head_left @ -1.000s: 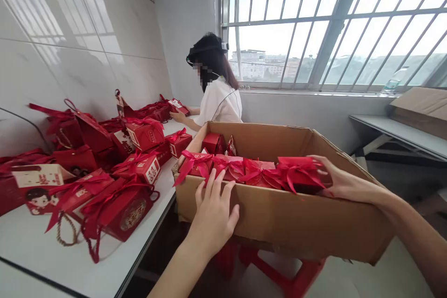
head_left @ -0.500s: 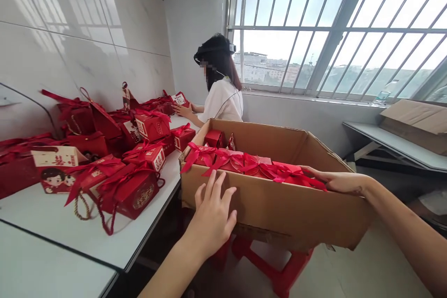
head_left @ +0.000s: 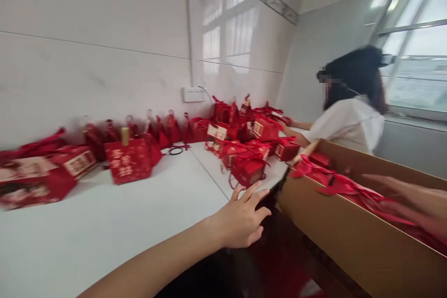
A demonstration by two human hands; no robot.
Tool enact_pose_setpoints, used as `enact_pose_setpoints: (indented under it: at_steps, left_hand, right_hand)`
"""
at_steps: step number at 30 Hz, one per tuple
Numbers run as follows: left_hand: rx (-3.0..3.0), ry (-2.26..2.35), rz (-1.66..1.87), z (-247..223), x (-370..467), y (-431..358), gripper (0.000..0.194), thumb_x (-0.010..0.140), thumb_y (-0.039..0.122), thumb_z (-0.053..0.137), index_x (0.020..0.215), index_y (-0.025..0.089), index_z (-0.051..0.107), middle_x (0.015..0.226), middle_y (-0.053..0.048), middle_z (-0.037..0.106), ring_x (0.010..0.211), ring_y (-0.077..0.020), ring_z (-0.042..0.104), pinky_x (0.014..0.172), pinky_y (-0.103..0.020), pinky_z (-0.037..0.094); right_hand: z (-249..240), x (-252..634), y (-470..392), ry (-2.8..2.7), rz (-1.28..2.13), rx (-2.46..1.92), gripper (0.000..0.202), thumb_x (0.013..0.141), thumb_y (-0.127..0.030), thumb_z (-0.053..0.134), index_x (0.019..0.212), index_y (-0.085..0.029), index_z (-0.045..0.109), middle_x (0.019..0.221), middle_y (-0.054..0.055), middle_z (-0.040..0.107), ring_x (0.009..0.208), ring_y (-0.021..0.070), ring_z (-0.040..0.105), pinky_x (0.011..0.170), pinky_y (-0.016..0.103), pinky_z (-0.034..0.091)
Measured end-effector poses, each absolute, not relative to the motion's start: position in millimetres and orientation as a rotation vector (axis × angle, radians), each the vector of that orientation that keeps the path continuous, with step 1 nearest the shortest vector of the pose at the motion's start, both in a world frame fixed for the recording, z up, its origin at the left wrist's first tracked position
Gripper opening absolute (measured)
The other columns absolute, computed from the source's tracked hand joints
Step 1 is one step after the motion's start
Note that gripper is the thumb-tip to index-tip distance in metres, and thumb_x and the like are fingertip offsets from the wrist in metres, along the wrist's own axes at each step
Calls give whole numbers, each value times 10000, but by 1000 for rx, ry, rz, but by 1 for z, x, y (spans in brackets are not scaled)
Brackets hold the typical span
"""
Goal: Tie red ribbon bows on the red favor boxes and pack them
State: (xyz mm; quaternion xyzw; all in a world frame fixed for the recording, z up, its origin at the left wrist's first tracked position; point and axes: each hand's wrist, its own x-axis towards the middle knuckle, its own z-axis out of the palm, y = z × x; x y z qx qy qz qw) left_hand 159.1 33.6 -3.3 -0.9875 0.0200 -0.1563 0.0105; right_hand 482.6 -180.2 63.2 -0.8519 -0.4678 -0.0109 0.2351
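My left hand (head_left: 242,219) is in the air with its fingers spread and nothing in them. It is nearest to a red gift box (head_left: 247,171) with ribbon at the table's right edge, just beyond the fingertips. My right hand (head_left: 408,193) reaches over the cardboard box (head_left: 324,221), blurred, with its fingers stretched above a row of red gift boxes tied with pink-red ribbons (head_left: 342,184). I see nothing gripped in it. Another red gift box (head_left: 319,160) lies deeper inside the carton.
Several red gift boxes (head_left: 128,160) and a small black ring (head_left: 175,151) lie on the white table (head_left: 139,223). A power socket (head_left: 194,94) is on the tiled wall. A co-worker (head_left: 349,116) in white stands behind the carton, hands near the far gift boxes.
The view has swung left, showing more of the table. My left hand has moved from before the carton toward the table's edge. My right hand has lifted off the ribboned gift boxes.
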Motion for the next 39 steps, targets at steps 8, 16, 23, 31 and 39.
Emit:
enact_pose_setpoints:
  at_steps: [8, 16, 23, 31, 39]
  left_hand:
    - [-2992, -938, -907, -58, 4, 111, 300, 778, 82, 452, 1039, 197, 547, 1289, -134, 493, 1286, -283, 395, 953, -489, 398]
    - [-2313, -1570, -1757, -51, -72, 150, 221, 796, 108, 431, 945, 220, 550, 1104, -66, 516, 1141, -214, 483, 1002, -419, 386]
    - [-1656, -1991, -1919, -69, -122, 190, 324, 732, 36, 452, 1010, 202, 466, 1103, -105, 493, 1132, -258, 470, 990, -469, 376]
    - [-1210, -2253, -1956, -80, -155, 242, 564, 628, 248, 722, 1082, 228, 387, 1248, -144, 428, 1253, -386, 342, 926, -540, 379]
    - [-1484, -2065, -1929, -64, -190, 266, 368, 767, 486, 578, 986, 229, 431, 1179, -107, 523, 1172, -306, 462, 816, -465, 434]
  right_hand:
    - [63, 284, 25, -2398, 714, -1768, 376, 779, -288, 559, 1142, -274, 652, 1001, 93, 714, 883, 253, 679, 779, 344, 516]
    - [11, 126, 202, -2049, 434, -1416, 231, 790, -211, 572, 1012, -159, 606, 1058, 114, 664, 861, 194, 659, 793, 313, 506]
    - [-37, 75, 230, -1773, 315, -1388, 197, 816, -211, 458, 998, -142, 492, 1063, 161, 524, 881, 225, 597, 862, 411, 469]
    - [-85, 111, 186, -2003, 413, -1212, 105, 813, -239, 406, 839, -220, 506, 936, 62, 520, 621, 168, 561, 693, 376, 510]
    - [-79, 113, 178, -2021, 559, -1228, 143, 827, -211, 380, 761, -231, 506, 902, 52, 531, 564, 157, 559, 623, 359, 521]
